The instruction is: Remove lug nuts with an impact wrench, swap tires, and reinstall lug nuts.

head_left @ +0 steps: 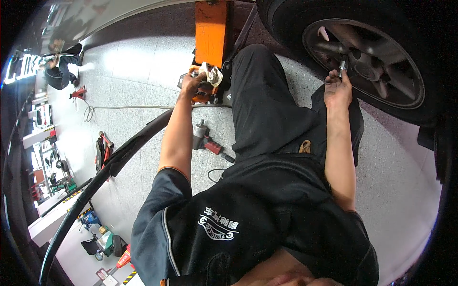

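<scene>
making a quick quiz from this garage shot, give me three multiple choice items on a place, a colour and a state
1. Where does the impact wrench lie?
A. on the floor between arm and leg
B. on the wheel
C. in the right hand

2. What colour is the lift post?
A. blue
B. orange
C. white

3. What is the right hand doing?
A. hanging free
B. resting on the knee
C. holding a small metal piece at the wheel hub

Answers: 1 A, it rests on the speckled floor. 2 B, its face is plainly orange. 3 C, fingers pinch it by the hub.

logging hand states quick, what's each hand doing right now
Left hand: closed on a crumpled white rag.
Right hand: fingers pinching a small silver metal lug nut at the dark alloy wheel.
</scene>
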`<state>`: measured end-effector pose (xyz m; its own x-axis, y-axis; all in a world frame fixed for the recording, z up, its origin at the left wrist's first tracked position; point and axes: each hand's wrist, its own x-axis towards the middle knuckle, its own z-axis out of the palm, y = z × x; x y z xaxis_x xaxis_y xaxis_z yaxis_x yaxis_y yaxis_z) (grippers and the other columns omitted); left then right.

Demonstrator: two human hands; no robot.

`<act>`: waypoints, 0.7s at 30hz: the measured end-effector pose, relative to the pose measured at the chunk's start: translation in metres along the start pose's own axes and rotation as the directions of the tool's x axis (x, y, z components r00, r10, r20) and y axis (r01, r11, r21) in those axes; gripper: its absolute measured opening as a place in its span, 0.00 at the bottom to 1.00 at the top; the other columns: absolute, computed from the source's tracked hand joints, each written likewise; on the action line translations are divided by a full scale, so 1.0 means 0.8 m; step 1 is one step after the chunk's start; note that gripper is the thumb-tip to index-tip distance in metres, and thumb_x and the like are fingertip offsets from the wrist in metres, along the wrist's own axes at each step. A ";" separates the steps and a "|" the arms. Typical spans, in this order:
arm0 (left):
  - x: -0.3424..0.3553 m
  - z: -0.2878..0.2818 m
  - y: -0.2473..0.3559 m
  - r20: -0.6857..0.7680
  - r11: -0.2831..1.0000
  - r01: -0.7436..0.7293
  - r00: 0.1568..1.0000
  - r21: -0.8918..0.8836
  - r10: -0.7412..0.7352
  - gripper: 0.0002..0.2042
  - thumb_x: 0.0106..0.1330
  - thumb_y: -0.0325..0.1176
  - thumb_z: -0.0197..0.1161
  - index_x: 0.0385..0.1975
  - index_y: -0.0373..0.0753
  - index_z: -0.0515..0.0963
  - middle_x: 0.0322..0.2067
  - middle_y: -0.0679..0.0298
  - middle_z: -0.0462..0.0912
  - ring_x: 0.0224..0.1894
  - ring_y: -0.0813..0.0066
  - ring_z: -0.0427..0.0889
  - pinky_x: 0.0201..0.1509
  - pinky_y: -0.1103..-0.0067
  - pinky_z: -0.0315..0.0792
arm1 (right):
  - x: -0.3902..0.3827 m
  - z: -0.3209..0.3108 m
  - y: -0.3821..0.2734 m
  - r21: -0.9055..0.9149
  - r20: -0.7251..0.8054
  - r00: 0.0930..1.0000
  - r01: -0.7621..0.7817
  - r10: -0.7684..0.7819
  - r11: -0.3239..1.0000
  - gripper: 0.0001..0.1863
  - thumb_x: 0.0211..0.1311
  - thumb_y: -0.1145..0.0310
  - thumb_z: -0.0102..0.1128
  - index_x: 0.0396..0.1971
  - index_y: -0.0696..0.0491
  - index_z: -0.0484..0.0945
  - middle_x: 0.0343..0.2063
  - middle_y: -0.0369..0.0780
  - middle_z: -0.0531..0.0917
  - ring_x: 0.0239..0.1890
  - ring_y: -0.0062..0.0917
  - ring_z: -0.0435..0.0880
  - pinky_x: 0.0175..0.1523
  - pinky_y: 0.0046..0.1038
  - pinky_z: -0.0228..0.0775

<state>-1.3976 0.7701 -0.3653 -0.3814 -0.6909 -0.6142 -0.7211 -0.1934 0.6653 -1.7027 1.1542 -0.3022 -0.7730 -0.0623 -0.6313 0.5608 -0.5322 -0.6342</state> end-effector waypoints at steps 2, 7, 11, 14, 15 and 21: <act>-0.003 0.005 0.005 -0.112 0.987 0.120 0.988 0.105 -0.108 0.31 0.54 0.41 0.71 0.57 0.38 0.70 0.45 0.54 0.80 0.42 0.64 0.81 0.42 0.72 0.75 | 0.000 -0.010 -0.004 0.011 -0.019 1.000 -0.009 0.009 1.000 0.22 0.72 0.52 0.39 0.35 0.56 0.73 0.26 0.37 0.77 0.28 0.23 0.75 0.34 0.23 0.67; 0.009 0.009 -0.007 -0.151 0.961 0.030 0.988 0.273 0.012 0.29 0.52 0.41 0.71 0.55 0.42 0.74 0.42 0.54 0.82 0.42 0.65 0.82 0.43 0.73 0.75 | -0.008 0.002 -0.003 0.257 0.186 0.960 -0.254 0.210 0.932 0.15 0.71 0.60 0.41 0.34 0.56 0.71 0.25 0.36 0.75 0.28 0.22 0.74 0.33 0.25 0.66; 0.022 0.014 -0.016 -0.260 0.873 -0.053 0.944 0.485 0.202 0.24 0.50 0.43 0.69 0.48 0.42 0.78 0.42 0.50 0.82 0.45 0.59 0.82 0.48 0.71 0.74 | -0.010 0.002 -0.001 0.071 0.086 0.996 -0.043 0.036 0.997 0.23 0.72 0.53 0.36 0.31 0.56 0.72 0.23 0.36 0.75 0.27 0.23 0.74 0.33 0.24 0.66; 0.027 0.044 -0.013 -0.333 0.843 -0.071 0.898 0.533 0.286 0.20 0.50 0.42 0.67 0.43 0.43 0.81 0.40 0.51 0.83 0.46 0.54 0.81 0.50 0.70 0.73 | 0.032 -0.055 0.000 0.359 0.420 0.866 -0.435 0.273 0.826 0.22 0.70 0.51 0.43 0.32 0.56 0.71 0.25 0.37 0.76 0.29 0.26 0.77 0.35 0.27 0.69; 0.030 0.027 -0.024 -0.359 0.854 -0.063 0.889 0.517 0.283 0.20 0.50 0.42 0.67 0.43 0.43 0.81 0.40 0.52 0.83 0.46 0.54 0.81 0.51 0.70 0.73 | 0.012 -0.024 0.003 0.365 0.262 0.924 -0.362 0.279 0.858 0.20 0.70 0.51 0.45 0.34 0.56 0.71 0.25 0.37 0.76 0.29 0.25 0.77 0.35 0.27 0.69; 0.009 0.014 -0.008 -0.394 0.958 -0.098 0.896 0.271 0.203 0.19 0.49 0.37 0.68 0.38 0.33 0.79 0.33 0.53 0.83 0.35 0.65 0.82 0.41 0.72 0.75 | 0.000 -0.009 -0.002 0.367 0.134 0.953 -0.303 0.273 0.879 0.22 0.73 0.51 0.36 0.36 0.55 0.72 0.22 0.35 0.74 0.23 0.24 0.72 0.30 0.27 0.66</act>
<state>-1.4020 0.7740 -0.3787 -0.2607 -0.9330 -0.2480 -0.8097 0.0714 0.5825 -1.7012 1.1607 -0.3044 -0.6230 -0.3176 -0.7149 0.6190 -0.7589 -0.2024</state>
